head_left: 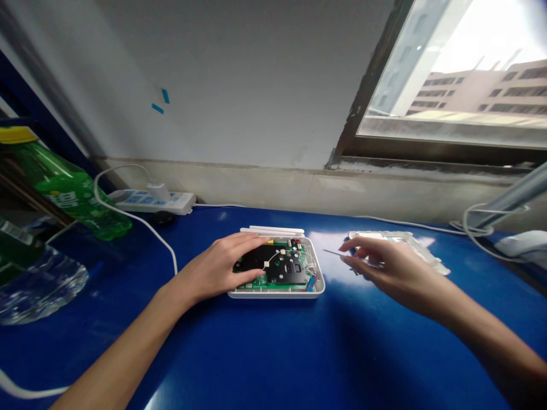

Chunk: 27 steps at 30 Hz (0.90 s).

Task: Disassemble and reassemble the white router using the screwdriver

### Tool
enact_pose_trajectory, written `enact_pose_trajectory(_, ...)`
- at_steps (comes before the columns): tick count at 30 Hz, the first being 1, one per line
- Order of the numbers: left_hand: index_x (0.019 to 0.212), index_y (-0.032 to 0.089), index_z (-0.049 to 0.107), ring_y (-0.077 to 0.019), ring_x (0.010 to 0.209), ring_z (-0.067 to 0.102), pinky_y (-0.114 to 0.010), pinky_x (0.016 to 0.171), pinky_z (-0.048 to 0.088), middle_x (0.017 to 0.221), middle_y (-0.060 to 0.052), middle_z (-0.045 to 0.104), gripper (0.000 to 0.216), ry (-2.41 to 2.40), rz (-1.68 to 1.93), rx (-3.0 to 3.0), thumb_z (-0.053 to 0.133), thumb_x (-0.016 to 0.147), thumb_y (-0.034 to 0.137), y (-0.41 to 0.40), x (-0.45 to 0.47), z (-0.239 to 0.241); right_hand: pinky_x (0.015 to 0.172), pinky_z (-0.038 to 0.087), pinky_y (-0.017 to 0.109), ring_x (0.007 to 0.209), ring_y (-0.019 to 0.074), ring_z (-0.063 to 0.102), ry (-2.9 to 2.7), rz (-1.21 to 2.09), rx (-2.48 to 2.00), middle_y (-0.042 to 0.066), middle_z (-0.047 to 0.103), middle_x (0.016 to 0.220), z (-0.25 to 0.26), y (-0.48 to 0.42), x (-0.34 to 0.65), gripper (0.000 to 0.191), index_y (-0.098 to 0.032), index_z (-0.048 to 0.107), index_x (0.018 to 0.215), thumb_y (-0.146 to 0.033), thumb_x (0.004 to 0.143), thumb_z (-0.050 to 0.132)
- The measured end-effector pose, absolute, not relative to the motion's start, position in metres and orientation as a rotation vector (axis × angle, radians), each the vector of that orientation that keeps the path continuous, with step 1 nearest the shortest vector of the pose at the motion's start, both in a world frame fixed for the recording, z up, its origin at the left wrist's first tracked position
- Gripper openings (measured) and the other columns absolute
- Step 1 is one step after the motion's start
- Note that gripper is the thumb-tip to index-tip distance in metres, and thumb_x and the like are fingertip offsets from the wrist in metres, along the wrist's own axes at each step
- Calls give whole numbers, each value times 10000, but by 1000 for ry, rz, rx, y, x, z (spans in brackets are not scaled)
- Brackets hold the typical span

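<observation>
- A green circuit board (273, 283) with a black plate (286, 267) on it is lying in a white plastic casing (276, 294), which is sitting mid-desk, nearer the back edge.
- The left hand (216, 267) is lying open, fingers spread and pressing flat across the black plate.
- The right hand (380, 263) is pinching a thin metal pin (331, 252) between thumb and fingers, hovering just right of the casing, its tip pointing at the board.
- A clear plastic cover (399, 242) is lying upside down near the back edge of the desk (273, 353), under the right hand.
- A power strip (154, 201) and a green bottle (72, 191) are sitting toward the back left corner, a white cable (128, 208) trailing forward.
- Risk: a slip of the pin could scratch the board or snag its fine wires; uneven pressure could shift the casing on the glossy desk.
</observation>
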<state>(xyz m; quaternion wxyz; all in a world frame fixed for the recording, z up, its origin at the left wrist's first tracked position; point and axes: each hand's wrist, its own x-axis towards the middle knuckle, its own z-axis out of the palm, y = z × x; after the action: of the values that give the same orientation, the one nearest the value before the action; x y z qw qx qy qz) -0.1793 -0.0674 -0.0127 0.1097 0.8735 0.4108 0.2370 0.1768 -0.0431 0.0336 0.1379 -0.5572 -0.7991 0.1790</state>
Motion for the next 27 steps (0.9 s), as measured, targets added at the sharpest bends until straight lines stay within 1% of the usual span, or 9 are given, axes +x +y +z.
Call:
enact_pose_trajectory(1,1473,260,524,-247,1375,550,-443,1194,421,1480,-58,598,554,1204,698,2557,679,960,403,-67,-180,-12,605,475,335,684,231,666,-2299,408,-1637,110,755,869,25,-44,169,384,-193,733,1135,-465,940,546)
enact_pose_trajectory(3,1474,271,520,-243,1375,547,-437,1189,424,1479,-48,598,570,1214,695,2527,690,952,423,-68,-180,-12,617,482,339,688,238,678,-2360,338,-1633,122,753,857,7,-45,154,404,-161,689,1243,-374,940,527)
enact_pose_trajectory(5,1475,279,516,-238,1371,549,-430,1184,427,1475,-41,600,567,1227,693,2502,684,956,432,-68,-180,-11,621,485,336,680,237,688,-2422,308,-1637,119,754,845,-7,-46,143,410,-155,676,1277,-336,938,535)
enact_pose_trajectory(10,1454,274,536,-228,1369,550,-417,1190,416,1468,-32,607,508,1224,722,2494,652,980,415,-68,-178,-10,605,478,310,678,218,692,-2532,362,-1614,98,759,846,-8,-44,138,278,-190,748,1097,-328,929,574)
enact_pose_trajectory(16,1430,271,557,-219,1370,549,-408,1197,410,1453,-23,621,473,1222,741,2502,633,992,431,-69,-177,-10,617,473,299,719,219,696,-2438,324,-1618,66,754,812,20,-17,135,214,-218,757,1008,-287,894,590)
enact_pose_trajectory(19,1427,271,562,-227,1368,552,-421,1191,420,1452,-29,623,462,1240,741,2501,623,998,432,-70,-177,-9,683,480,315,810,239,699,-2300,280,-1676,90,752,860,25,14,124,201,-183,743,988,-254,874,594)
enact_pose_trajectory(21,1426,267,565,-232,1365,555,-427,1186,427,1451,-35,624,464,1255,732,2495,616,1000,441,-70,-176,-9,660,476,313,783,234,694,-2293,334,-1687,90,752,846,21,35,114,186,-172,733,971,-275,849,637)
enact_pose_trajectory(24,1433,272,563,-239,1371,552,-434,1183,433,1457,-38,619,469,1262,711,2490,603,1004,458,-70,-176,-8,642,490,292,713,203,695,-2312,465,-1701,64,753,798,13,57,101,249,-162,726,1004,-225,765,710)
enact_pose_trajectory(27,1436,283,563,-245,1380,545,-441,1188,429,1465,-32,613,466,1269,702,2484,594,1007,462,-71,-176,-9,600,506,284,619,192,689,-2297,605,-1766,29,717,665,10,62,97,423,-141,713,1108,-128,685,714)
